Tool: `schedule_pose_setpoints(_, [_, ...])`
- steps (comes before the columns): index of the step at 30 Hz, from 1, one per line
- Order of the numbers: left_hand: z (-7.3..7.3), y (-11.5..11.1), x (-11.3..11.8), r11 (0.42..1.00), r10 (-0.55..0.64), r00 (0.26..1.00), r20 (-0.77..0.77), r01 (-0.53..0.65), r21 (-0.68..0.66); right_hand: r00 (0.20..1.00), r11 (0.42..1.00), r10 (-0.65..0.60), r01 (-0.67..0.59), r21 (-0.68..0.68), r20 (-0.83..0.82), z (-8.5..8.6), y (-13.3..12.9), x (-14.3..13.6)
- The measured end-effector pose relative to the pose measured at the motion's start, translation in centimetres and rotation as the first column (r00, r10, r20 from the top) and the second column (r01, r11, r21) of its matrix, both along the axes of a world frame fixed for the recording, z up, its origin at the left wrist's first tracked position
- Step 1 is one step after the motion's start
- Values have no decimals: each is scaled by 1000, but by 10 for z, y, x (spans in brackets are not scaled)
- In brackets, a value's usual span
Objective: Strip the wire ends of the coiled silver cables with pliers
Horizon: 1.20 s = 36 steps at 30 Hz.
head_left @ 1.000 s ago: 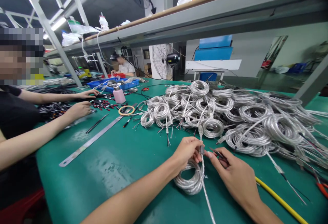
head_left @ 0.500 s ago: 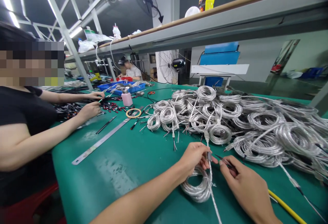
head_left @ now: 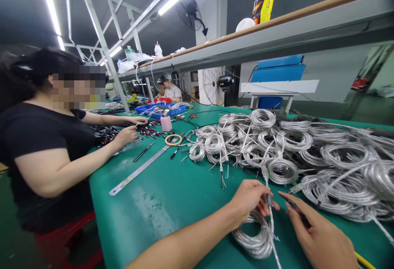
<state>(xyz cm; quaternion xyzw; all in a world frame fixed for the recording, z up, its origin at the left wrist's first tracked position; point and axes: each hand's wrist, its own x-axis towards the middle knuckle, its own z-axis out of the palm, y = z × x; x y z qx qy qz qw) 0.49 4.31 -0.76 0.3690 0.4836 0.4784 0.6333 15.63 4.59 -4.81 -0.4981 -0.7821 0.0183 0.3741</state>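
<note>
My left hand is closed on a clear-jacketed silver cable, pinching it near a grey sleeve-like piece. Below the fingers hangs or lies the rest of that cable, a tied coil on the green mat. To the right, my right hand grips dark tweezers between thumb and fingers. The tweezers' pointed tip faces the cable and appears a short gap away from it. Part of the tweezers is hidden inside the hand.
A large heap of coiled silver cables covers the right back. A steel ruler, a tape ring and a pink bottle lie leftward. A co-worker sits at the left. A shelf crosses above.
The view has turned left, so everything sits further right in the picture. My right forefinger is straighter along the tweezers. My left hand keeps its hold on the cable.
</note>
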Motion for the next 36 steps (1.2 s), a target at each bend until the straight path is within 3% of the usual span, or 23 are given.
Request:
schedule_pose_setpoints(6, [-1, 0, -1, 1000, 0, 1000, -1, 0, 15, 1000, 997, -3, 2, 75, 12, 3, -2, -2])
schedule_pose_setpoints(17, [-1, -1, 0, 999, -5, 1000, -22, 5, 39, 1000, 1000, 7, -8, 22, 5, 13, -7, -6])
schedule_pose_setpoints(36, [-3, -1, 0, 997, -12, 994, -108, 20, 70, 999, 996, 39, -37, 82, -22, 9, -5, -7])
